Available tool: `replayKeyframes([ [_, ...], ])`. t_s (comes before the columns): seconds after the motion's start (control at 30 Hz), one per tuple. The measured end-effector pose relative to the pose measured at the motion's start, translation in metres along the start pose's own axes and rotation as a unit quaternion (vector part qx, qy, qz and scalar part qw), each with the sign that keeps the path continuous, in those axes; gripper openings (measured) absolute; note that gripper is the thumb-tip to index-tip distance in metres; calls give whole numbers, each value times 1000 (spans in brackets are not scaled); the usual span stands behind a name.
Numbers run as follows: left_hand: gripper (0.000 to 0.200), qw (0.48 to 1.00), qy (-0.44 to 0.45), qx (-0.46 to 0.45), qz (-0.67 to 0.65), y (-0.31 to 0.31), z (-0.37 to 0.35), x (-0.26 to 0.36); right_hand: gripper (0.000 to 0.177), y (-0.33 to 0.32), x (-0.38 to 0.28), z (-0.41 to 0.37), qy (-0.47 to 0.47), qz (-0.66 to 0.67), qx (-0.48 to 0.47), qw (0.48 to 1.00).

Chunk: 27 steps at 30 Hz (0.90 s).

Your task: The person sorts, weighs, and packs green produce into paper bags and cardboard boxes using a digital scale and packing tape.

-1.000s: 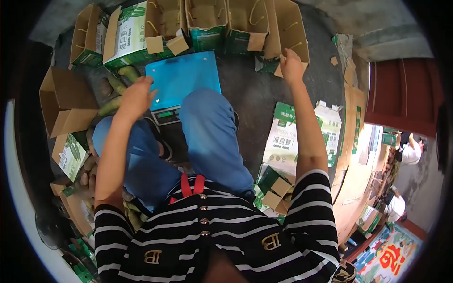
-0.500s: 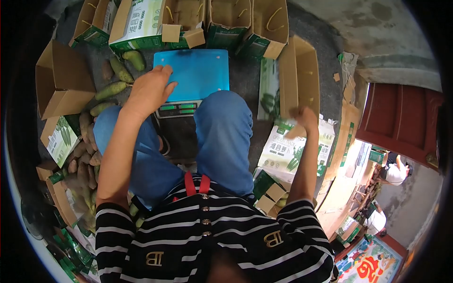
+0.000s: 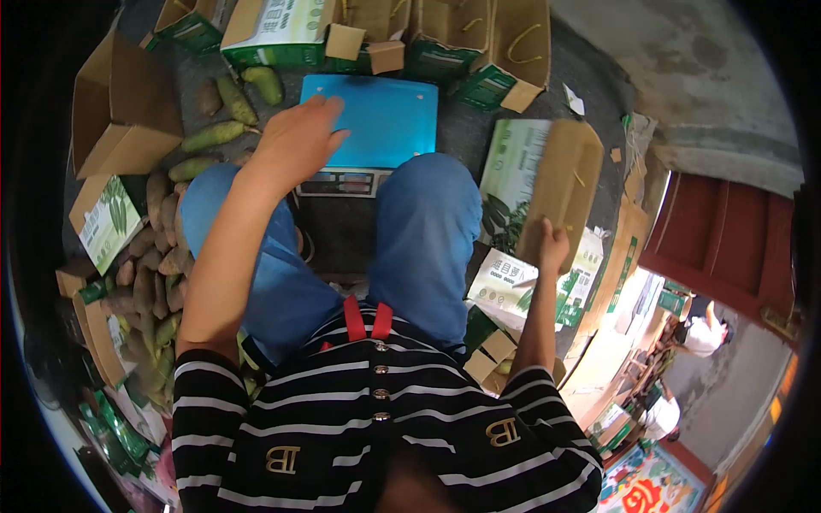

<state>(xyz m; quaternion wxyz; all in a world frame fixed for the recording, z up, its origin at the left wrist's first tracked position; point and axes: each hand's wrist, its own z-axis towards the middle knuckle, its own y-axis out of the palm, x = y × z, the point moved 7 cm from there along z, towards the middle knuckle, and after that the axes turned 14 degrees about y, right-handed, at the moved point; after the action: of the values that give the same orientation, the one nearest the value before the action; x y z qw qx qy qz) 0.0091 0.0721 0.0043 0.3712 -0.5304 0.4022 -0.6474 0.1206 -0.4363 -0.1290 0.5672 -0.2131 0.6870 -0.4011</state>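
A cardboard box (image 3: 569, 167) with a green-and-white printed side stands tilted at the right. My right hand (image 3: 554, 245) grips its near end, fingers at the cardboard edge. Between my knees and the row of boxes sits a scale with a blue platform (image 3: 385, 120) and a display at its near side. My left hand (image 3: 295, 141) hovers over the platform's left edge, holding nothing, thumb apart from the fingers. Left of that hand lie several long green-skinned radishes or similar roots (image 3: 214, 135). Under the right hand is a flat white-and-green printed carton (image 3: 505, 278).
Open cartons with yellow cord handles (image 3: 449, 38) line the back. A brown open box (image 3: 128, 107) stands at left, above a heap of roots (image 3: 150, 286). Two other people (image 3: 705, 333) are at the far right, near a red door (image 3: 718, 239).
The right hand, blurred before, now holds the box's near end, and the box has tilted. The left hand stays by the platform. The whole view has shifted slightly; the display no longer shows green.
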Motion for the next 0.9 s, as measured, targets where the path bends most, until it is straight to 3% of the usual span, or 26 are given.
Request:
replayKeyframes([
  [0.07,25,1000,-9,-12,-1,-3,-2,-2,36,-28,9,-9,91,-7,13,996],
  [0.17,25,1000,-14,-13,-4,-4,-3,-3,32,-56,-48,-31,10,162,31,986],
  [0.23,26,1000,-18,-23,-2,-3,-4,-4,29,-68,-98,-47,-40,181,39,982],
  [0.27,26,999,-23,-33,0,0,-5,-5,25,-75,-118,-51,-87,163,62,981],
  [0.37,27,998,-17,-65,2,8,-11,-2,19,-86,-178,-61,-185,6,2,983],
  [0.43,27,996,0,-93,-6,15,-13,3,13,-82,-251,-85,-284,-32,-25,958],
  [0.5,27,992,20,-124,-23,24,-14,6,12,-67,-297,-97,-371,-120,-51,919],
  [0.6,25,989,20,-141,-31,36,-13,2,14,-16,-344,-108,-466,-82,-191,860],
  [0.73,23,981,-9,-191,-35,40,-11,-1,16,54,-378,-137,-515,-117,-263,807],
  [0.9,19,974,-59,-216,-35,36,-8,1,17,132,-372,-144,-528,-149,-323,771],
])
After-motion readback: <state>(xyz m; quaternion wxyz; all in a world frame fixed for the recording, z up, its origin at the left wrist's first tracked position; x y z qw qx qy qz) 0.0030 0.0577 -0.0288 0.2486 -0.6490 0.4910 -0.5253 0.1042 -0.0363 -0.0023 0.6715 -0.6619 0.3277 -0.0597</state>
